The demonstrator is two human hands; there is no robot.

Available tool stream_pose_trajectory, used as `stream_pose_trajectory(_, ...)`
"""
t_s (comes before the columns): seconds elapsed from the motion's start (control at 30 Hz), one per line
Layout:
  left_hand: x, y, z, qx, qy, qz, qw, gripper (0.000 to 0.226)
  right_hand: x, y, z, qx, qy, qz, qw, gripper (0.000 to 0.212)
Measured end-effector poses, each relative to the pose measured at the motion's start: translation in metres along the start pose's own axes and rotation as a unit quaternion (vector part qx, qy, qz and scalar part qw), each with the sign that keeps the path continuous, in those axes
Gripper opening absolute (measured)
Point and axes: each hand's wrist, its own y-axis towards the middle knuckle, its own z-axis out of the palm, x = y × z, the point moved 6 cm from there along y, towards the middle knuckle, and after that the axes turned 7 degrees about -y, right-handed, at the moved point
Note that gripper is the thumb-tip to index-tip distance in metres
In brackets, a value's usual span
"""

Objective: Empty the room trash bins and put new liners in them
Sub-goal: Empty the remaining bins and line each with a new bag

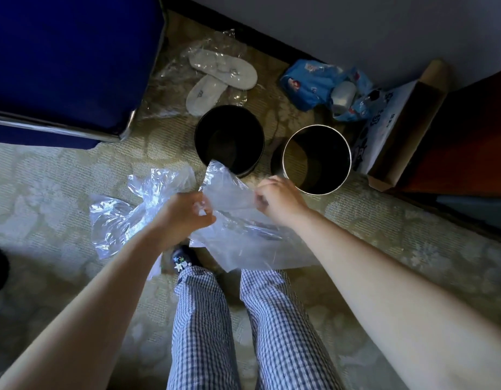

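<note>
Both hands, left and right, pinch a clear liner at frame centre, working its mouth apart. Both bins look empty; next, drape it over one.

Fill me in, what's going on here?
A person stands over two bins. The left hand and right hand pinch a clear liner between them, apparently opening it. Neither the black bin nor the silver-rimmed bin has a liner yet. Another clear bag shows beside the left hand.
</note>
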Motion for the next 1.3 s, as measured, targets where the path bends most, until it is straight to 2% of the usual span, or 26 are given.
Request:
stream_pose_trajectory(0.07,0.004,0.002,-0.016,-0.084,0.017,-0.007,0.996,0.022,-0.006,0.003,-0.007,0.019,0.136,0.057,0.989,0.017)
stream_pose_trajectory(0.1,0.009,0.001,-0.025,-0.148,0.0,-0.024,0.989,0.02,-0.01,0.003,-0.011,0.02,0.222,0.093,0.97,0.023)
stream_pose_trajectory(0.2,0.022,-0.008,-0.046,-0.336,-0.087,-0.077,0.935,0.01,-0.017,0.001,-0.031,-0.014,0.378,0.144,0.915,0.036)
stream_pose_trajectory(0.27,0.033,-0.011,-0.046,-0.393,-0.168,-0.121,0.896,0.015,-0.025,0.001,-0.045,-0.059,0.448,0.186,0.873,0.03)
stream_pose_trajectory(0.33,0.042,-0.007,-0.035,-0.377,-0.245,-0.184,0.874,0.022,-0.035,0.001,-0.051,-0.101,0.535,0.249,0.801,0.022)
stream_pose_trajectory(0.4,0.038,-0.001,-0.02,-0.312,-0.269,-0.201,0.889,0.029,-0.039,0.001,-0.055,-0.126,0.599,0.296,0.734,0.019)
stream_pose_trajectory(0.5,0.025,0.01,-0.011,-0.237,-0.22,-0.175,0.93,0.023,-0.042,0.006,-0.056,-0.132,0.637,0.337,0.681,0.019)
stream_pose_trajectory(0.53,0.021,0.017,-0.014,-0.227,-0.194,-0.173,0.939,0.018,-0.041,0.009,-0.057,-0.133,0.65,0.343,0.665,0.018)
stream_pose_trajectory(0.6,0.011,0.029,-0.029,-0.236,-0.184,-0.153,0.942,0.028,-0.038,0.015,-0.056,-0.136,0.669,0.35,0.642,0.016)
stream_pose_trajectory(0.67,-0.003,0.04,-0.046,-0.25,-0.227,-0.12,0.934,0.038,-0.031,0.02,-0.058,-0.138,0.662,0.358,0.644,0.019)
stream_pose_trajectory(0.73,-0.02,0.053,-0.065,-0.241,-0.249,-0.084,0.934,0.035,-0.023,0.03,-0.059,-0.134,0.663,0.361,0.642,0.018)
stream_pose_trajectory(0.8,-0.04,0.066,-0.078,-0.197,-0.256,-0.057,0.944,0.031,-0.014,0.043,-0.062,-0.122,0.665,0.351,0.648,0.013)
stream_pose_trajectory(0.9,-0.063,0.084,-0.085,-0.099,-0.289,-0.019,0.952,0.007,-0.002,0.065,-0.068,-0.097,0.662,0.318,0.672,0.017)
stream_pose_trajectory(0.97,-0.064,0.099,-0.088,-0.069,-0.304,0.01,0.95,0.028,0.005,0.081,-0.072,-0.088,0.691,0.288,0.657,0.017)
stream_pose_trajectory(1.0,-0.063,0.106,-0.09,-0.069,-0.303,0.017,0.95,0.027,0.006,0.09,-0.073,-0.089,0.705,0.275,0.647,0.017)
stream_pose_trajectory(1.07,-0.056,0.117,-0.093,-0.093,-0.326,0.003,0.941,0.013,0.002,0.105,-0.074,-0.102,0.716,0.266,0.637,0.013)
stream_pose_trajectory(1.13,-0.044,0.126,-0.093,-0.125,-0.368,-0.034,0.921,0.018,0.001,0.12,-0.076,-0.116,0.72,0.249,0.637,0.007)
stream_pose_trajectory(1.2,-0.035,0.136,-0.088,-0.143,-0.414,-0.059,0.897,0.02,-0.001,0.135,-0.073,-0.119,0.721,0.24,0.639,0.016)
stream_pose_trajectory(1.3,-0.024,0.155,-0.073,-0.138,-0.428,-0.085,0.889,0.017,-0.016,0.151,-0.059,-0.108,0.67,0.286,0.677,0.02)
